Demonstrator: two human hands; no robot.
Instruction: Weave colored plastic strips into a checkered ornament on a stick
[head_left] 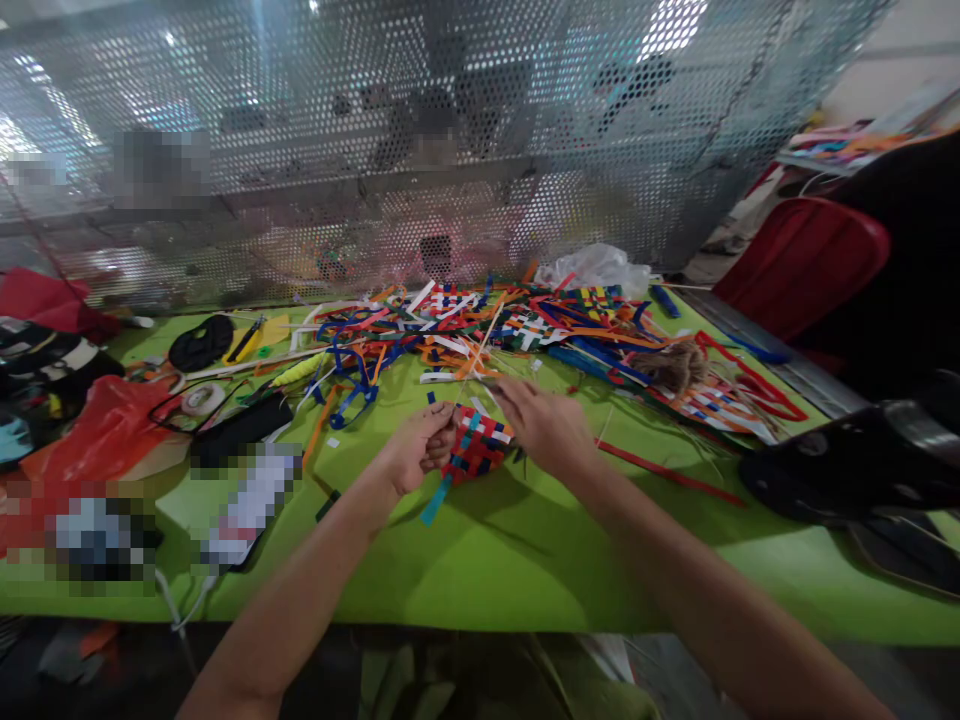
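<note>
Our forearms (311, 585) are bare, tapering toward bare wrists (581, 462); below, we wear creased olive-green clothing (574, 685).

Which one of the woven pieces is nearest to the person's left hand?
The red-and-blue woven piece with a turquoise strip hanging down; its edge meets the left hand. The other pieces lie apart, among loose strips.

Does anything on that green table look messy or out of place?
Yes: coloured strips lie in a loose, unsorted tangle across the far side of the table. A teal end pokes out from the woven patch.
</note>
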